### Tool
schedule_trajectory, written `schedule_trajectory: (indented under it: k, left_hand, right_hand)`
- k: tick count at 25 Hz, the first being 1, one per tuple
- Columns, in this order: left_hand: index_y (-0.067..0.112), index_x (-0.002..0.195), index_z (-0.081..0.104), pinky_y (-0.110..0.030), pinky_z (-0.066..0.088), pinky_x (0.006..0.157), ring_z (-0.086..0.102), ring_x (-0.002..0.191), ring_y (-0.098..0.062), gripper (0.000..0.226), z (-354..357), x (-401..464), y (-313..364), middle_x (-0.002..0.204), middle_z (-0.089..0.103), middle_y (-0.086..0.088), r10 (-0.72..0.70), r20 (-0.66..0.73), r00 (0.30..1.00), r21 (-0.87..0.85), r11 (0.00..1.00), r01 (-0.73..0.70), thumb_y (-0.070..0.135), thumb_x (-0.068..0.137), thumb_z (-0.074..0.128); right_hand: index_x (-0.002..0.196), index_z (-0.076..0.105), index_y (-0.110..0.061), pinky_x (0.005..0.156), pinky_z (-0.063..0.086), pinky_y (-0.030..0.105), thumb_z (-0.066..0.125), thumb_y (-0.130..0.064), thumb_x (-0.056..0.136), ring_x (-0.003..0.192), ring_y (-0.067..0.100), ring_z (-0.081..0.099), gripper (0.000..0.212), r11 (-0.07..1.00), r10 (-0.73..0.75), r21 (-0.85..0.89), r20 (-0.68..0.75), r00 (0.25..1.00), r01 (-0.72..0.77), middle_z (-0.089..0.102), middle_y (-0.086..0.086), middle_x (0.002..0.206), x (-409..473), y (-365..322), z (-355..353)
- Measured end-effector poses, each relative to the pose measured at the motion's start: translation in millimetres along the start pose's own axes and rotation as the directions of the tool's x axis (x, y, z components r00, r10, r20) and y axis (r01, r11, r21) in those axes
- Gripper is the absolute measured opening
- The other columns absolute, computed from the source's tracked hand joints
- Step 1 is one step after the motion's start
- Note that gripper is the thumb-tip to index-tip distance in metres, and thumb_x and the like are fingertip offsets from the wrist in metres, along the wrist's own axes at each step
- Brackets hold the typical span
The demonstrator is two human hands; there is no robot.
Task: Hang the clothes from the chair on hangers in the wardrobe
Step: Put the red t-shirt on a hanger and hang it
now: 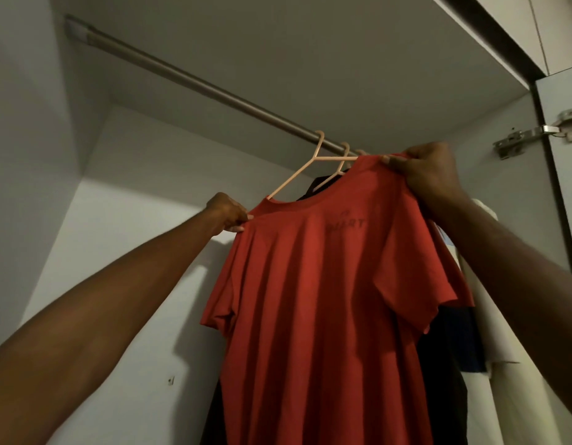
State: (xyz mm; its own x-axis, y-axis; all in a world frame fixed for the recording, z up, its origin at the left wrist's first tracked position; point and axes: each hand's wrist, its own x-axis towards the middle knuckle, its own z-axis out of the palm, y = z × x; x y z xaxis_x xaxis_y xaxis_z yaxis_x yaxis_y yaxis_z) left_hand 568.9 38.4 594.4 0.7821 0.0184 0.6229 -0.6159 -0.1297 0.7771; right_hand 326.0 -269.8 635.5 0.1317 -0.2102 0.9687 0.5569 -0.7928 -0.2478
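A red T-shirt (323,290) with dark lettering on the chest hangs on a pale pink hanger (297,175), whose hook sits over the grey wardrobe rail (194,80). My left hand (228,213) pinches the shirt's left shoulder at the hanger's end. My right hand (429,173) grips the right shoulder, high up near the rail. The hanger's right arm is hidden under the fabric.
A second pink hanger (342,159) behind carries a dark garment (316,184). Dark blue (464,342) and white (509,380) clothes hang to the right. The open wardrobe door with its metal hinge (535,131) stands at the right. The rail runs bare to the left.
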Motion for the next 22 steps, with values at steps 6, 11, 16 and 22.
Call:
schedule_trajectory:
  k: [6,11,16,22]
  left_hand:
    - [-0.002,0.093,0.075,-0.04,0.065,0.067,0.074,0.067,-0.026,0.016,7,-8,0,0.085,0.075,-0.018,0.089,-0.086,0.992,0.242,0.968,-0.066,0.005,0.08,0.082]
    - [0.024,0.144,0.054,-0.042,0.051,0.101,0.062,0.122,-0.025,0.055,35,-33,22,0.131,0.066,-0.008,0.618,-0.091,0.781,0.421,0.735,-0.532,0.039,0.093,0.065]
    - [0.027,0.161,0.022,-0.034,0.03,0.118,0.034,0.148,-0.021,0.083,75,-41,79,0.163,0.034,-0.004,0.717,0.079,0.692,0.247,0.659,-0.711,0.059,0.094,0.06]
    - [0.034,0.162,0.001,-0.044,0.03,0.121,0.028,0.152,-0.029,0.104,112,-13,106,0.166,0.026,-0.013,0.692,0.137,0.709,0.369,0.629,-0.685,0.084,0.081,0.04]
  right_hand:
    - [0.059,0.061,-0.007,0.054,0.032,0.036,0.08,-0.035,0.085,0.054,0.015,0.038,0.043,1.0,-0.021,0.011,-0.007,1.0,0.021,0.047,0.003,0.056,-5,2,0]
    - [0.065,0.065,-0.007,0.056,0.037,0.036,0.075,-0.034,0.089,0.058,0.017,0.044,0.037,0.998,-0.068,-0.02,-0.002,0.998,0.068,0.052,0.006,0.06,-7,-3,3]
    - [0.06,0.061,-0.009,0.056,0.036,0.04,0.076,-0.038,0.087,0.059,0.019,0.043,0.042,0.998,-0.066,-0.019,-0.006,0.998,0.066,0.05,0.007,0.06,-6,0,6]
    - [0.078,0.072,-0.001,0.058,0.037,0.033,0.074,-0.033,0.091,0.062,0.016,0.047,0.035,0.994,-0.084,-0.067,-0.007,0.996,0.083,0.058,0.006,0.065,-9,2,7]
